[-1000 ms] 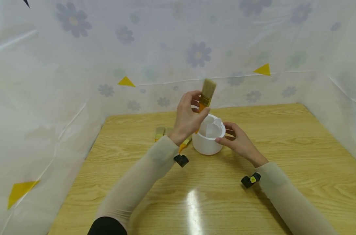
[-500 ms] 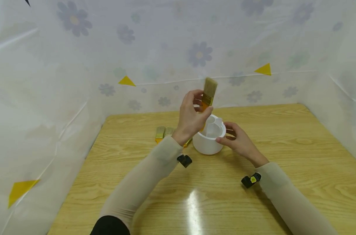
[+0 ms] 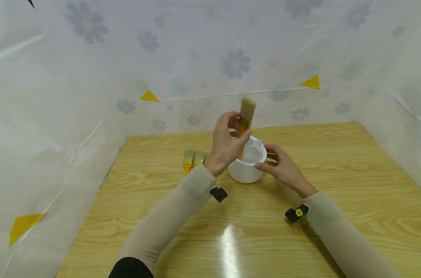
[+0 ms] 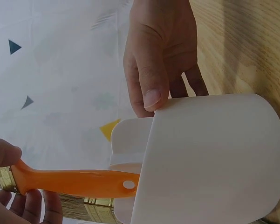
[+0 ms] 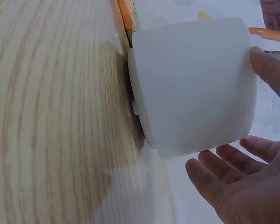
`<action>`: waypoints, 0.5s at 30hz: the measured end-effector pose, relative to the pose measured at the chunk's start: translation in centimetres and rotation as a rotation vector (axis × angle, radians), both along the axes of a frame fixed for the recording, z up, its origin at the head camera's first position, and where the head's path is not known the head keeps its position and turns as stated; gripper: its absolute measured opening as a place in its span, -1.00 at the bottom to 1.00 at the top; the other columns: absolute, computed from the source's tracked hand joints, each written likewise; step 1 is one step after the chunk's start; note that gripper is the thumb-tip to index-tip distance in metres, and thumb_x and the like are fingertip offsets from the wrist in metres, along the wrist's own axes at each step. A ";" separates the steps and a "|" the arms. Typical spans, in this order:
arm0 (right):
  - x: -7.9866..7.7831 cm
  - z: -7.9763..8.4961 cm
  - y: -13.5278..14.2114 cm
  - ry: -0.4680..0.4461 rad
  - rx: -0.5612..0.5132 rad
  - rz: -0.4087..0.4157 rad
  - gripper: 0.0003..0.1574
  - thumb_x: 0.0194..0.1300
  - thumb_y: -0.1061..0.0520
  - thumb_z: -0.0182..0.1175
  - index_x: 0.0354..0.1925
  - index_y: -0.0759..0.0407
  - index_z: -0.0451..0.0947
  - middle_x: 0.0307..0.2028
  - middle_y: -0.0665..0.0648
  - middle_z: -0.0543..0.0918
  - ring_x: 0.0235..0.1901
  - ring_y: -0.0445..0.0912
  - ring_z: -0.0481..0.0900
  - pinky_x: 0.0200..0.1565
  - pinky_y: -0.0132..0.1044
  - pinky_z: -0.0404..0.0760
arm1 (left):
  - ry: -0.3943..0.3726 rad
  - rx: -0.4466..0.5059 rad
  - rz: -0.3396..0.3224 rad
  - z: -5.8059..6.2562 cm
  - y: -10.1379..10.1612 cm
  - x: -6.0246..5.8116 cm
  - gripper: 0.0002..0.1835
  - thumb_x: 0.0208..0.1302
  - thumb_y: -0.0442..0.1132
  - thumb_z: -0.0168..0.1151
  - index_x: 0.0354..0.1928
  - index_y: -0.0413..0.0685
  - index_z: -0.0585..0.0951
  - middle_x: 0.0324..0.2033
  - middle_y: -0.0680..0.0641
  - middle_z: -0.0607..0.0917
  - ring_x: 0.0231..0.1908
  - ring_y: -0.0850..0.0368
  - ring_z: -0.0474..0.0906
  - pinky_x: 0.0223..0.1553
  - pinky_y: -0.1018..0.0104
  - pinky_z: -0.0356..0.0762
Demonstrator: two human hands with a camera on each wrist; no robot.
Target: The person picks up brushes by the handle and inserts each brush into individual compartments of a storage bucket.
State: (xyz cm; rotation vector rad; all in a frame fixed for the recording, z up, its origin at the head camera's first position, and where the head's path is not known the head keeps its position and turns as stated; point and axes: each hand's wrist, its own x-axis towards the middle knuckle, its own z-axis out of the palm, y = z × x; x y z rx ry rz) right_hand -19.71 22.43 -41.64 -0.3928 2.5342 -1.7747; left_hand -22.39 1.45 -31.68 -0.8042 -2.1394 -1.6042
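Note:
My left hand (image 3: 227,144) pinches a paintbrush (image 3: 246,112) by its neck, thumb opposite fingers, with the pale bristles up. Its orange handle (image 4: 84,183) points down, and the handle's end dips just behind the rim of a white round container (image 3: 246,172). Dividers (image 3: 253,148) show inside this container, which stands on the table. My right hand (image 3: 283,168) grips the container's right side, thumb at the rim and fingers along the wall. A second brush's gold ferrule (image 4: 100,210) shows at the rim in the left wrist view, bristles upward; the left hand hides it from the head view.
Left of the container, paintbrushes (image 3: 188,160) lie on the wooden table (image 3: 266,235), partly hidden by my left wrist and sleeve. Flower-patterned white sheeting (image 3: 193,69) with yellow triangles walls the table's back and sides.
My left hand has shifted slightly right and then down with the paintbrush, bringing the handle's end from the container's left edge into its opening. The right hand and container stay in place.

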 end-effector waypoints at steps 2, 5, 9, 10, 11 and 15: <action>0.0 0.0 0.0 0.002 0.003 -0.002 -0.09 0.22 -0.07 0.31 0.39 0.06 0.11 0.30 0.15 0.27 0.25 0.17 0.33 0.10 0.07 0.47 | 0.006 0.010 0.005 -0.2 0.0 0.0 -0.48 0.16 -0.34 0.33 0.16 -0.16 0.38 -0.10 -0.12 0.47 -0.18 0.13 0.49 -0.20 0.43 0.57; 0.0 0.0 -0.1 0.004 0.003 -0.004 -0.09 0.22 -0.06 0.31 0.39 0.06 0.11 0.30 0.15 0.28 0.25 0.16 0.33 0.10 0.06 0.47 | 0.014 0.030 0.014 -0.4 0.1 0.0 -0.47 0.15 -0.36 0.34 0.15 -0.17 0.38 -0.10 -0.13 0.47 -0.19 0.11 0.49 -0.21 0.41 0.58; 0.0 0.0 -0.1 0.007 0.000 -0.004 -0.10 0.23 -0.05 0.31 0.40 0.06 0.11 0.30 0.16 0.28 0.25 0.17 0.34 0.11 0.06 0.46 | 0.020 0.044 0.033 -0.7 0.1 0.1 -0.48 0.14 -0.37 0.34 0.13 -0.19 0.38 -0.10 -0.14 0.47 -0.20 0.09 0.49 -0.22 0.36 0.59; 0.0 0.0 -0.1 0.007 0.000 -0.004 -0.10 0.23 -0.05 0.31 0.40 0.06 0.11 0.30 0.16 0.28 0.25 0.18 0.34 0.11 0.07 0.46 | 0.017 0.045 0.037 -0.8 0.1 0.1 -0.48 0.14 -0.36 0.34 0.13 -0.19 0.38 -0.10 -0.14 0.47 -0.20 0.09 0.49 -0.22 0.35 0.60; 0.0 0.0 -0.1 0.007 0.000 -0.004 -0.10 0.23 -0.05 0.31 0.40 0.06 0.11 0.30 0.16 0.28 0.25 0.18 0.33 0.12 0.07 0.46 | 0.014 0.047 0.042 -0.9 0.0 0.1 -0.48 0.14 -0.35 0.34 0.13 -0.18 0.38 -0.10 -0.13 0.47 -0.20 0.10 0.49 -0.22 0.34 0.60; 0.0 0.0 -0.1 0.006 0.004 -0.004 -0.09 0.22 -0.06 0.31 0.40 0.06 0.11 0.30 0.16 0.28 0.26 0.18 0.32 0.11 0.06 0.46 | 0.008 0.063 0.057 -1.3 0.0 0.2 -0.49 0.13 -0.34 0.35 0.12 -0.19 0.39 -0.12 -0.14 0.48 -0.21 0.09 0.50 -0.22 0.28 0.61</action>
